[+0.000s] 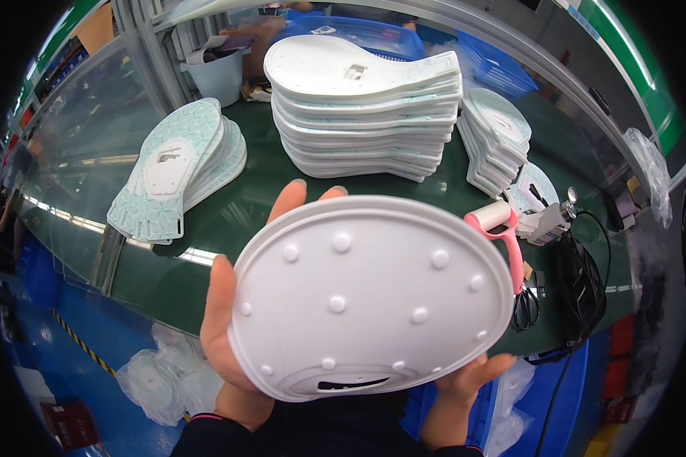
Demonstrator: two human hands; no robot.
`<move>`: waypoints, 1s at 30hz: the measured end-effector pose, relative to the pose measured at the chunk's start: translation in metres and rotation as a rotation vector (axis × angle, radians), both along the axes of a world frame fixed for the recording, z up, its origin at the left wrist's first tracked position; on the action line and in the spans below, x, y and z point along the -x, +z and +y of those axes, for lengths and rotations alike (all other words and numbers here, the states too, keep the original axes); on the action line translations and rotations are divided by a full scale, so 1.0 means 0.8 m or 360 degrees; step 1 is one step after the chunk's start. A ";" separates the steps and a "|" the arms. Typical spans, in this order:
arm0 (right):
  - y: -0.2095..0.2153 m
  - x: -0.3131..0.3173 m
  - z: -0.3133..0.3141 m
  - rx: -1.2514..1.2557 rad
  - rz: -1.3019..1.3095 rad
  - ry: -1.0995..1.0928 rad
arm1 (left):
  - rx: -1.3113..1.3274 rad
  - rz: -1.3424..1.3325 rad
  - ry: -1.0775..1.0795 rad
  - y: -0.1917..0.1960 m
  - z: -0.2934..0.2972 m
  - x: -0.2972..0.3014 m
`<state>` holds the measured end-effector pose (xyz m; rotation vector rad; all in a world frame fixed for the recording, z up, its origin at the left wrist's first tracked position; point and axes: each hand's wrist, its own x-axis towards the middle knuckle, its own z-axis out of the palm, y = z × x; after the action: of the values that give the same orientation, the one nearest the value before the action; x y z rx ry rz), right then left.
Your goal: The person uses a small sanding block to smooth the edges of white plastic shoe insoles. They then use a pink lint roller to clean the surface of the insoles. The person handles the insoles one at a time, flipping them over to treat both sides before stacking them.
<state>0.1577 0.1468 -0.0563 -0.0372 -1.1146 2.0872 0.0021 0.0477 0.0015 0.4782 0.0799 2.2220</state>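
I hold a white oval plastic shell up in front of me, its studded face toward the camera and a slot near its lower edge. My left hand grips its left rim, with fingertips showing above the top edge. My right hand supports the lower right rim from underneath. Behind it on the dark green table stands a tall stack of white shells.
A fanned stack of mint patterned plates lies at the left, and a smaller stack at the right. A pink lint roller, a handheld tool, scissors and black cables sit at right. Blue baskets stand behind.
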 end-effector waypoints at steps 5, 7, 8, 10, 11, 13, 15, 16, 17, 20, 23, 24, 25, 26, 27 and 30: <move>-0.047 -0.015 -0.014 -0.0117 -0.0408 0.0355 | 0.0491 0.0738 0.0343 0.007 0.007 0.012; -0.029 -0.004 -0.016 0.0430 0.0025 0.0401 | 0.0411 0.0756 0.0387 0.013 0.003 0.016; -0.023 -0.002 -0.014 0.0467 0.0069 0.0438 | 0.0421 0.0889 0.0409 0.011 0.000 0.017; -0.014 0.004 -0.011 0.0443 0.0256 0.0452 | 0.0615 0.1079 0.0315 0.010 -0.016 0.013; -0.012 0.006 -0.012 0.0436 0.0349 0.0462 | 0.0754 0.1206 0.0256 0.011 -0.026 0.006; -0.012 -0.001 -0.008 0.0342 0.0260 0.0388 | 0.1035 0.1454 0.0124 0.011 -0.038 -0.005; -0.013 -0.009 -0.006 0.0266 0.0214 0.0349 | 0.1047 0.1479 0.0144 0.008 -0.044 -0.008; -0.033 -0.023 0.000 0.0388 0.0270 0.0324 | 0.1055 0.1492 0.0152 0.007 -0.045 -0.008; -0.034 -0.027 -0.003 0.0398 0.0233 0.0288 | 0.1049 0.1465 0.0169 0.007 -0.045 -0.007; -0.029 -0.027 -0.008 0.0349 0.0177 0.0289 | 0.1043 0.1412 0.0214 0.009 -0.043 -0.007; -0.011 -0.015 -0.012 0.0228 0.0213 0.0441 | 0.1073 0.1429 0.0235 0.010 -0.044 -0.007; -0.008 -0.013 -0.014 0.0247 0.0209 0.0456 | 0.1096 0.1444 0.0238 0.010 -0.043 -0.006; -0.007 -0.013 -0.015 0.0266 0.0206 0.0469 | 0.1118 0.1460 0.0240 0.009 -0.042 -0.005; -0.017 -0.018 -0.014 0.0387 0.0238 0.0438 | 0.1119 0.1415 0.0283 0.008 -0.043 -0.005; -0.035 -0.028 -0.014 0.0507 0.0270 0.0400 | 0.1115 0.1372 0.0319 0.005 -0.044 -0.006; -0.045 -0.039 -0.015 0.0496 0.0090 0.0247 | 0.1065 0.1057 0.0419 -0.005 -0.044 -0.006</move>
<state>0.1889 0.1344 -0.0927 -0.0430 -0.7710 2.3695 0.0067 0.0124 -0.0023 0.8245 1.2444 2.0197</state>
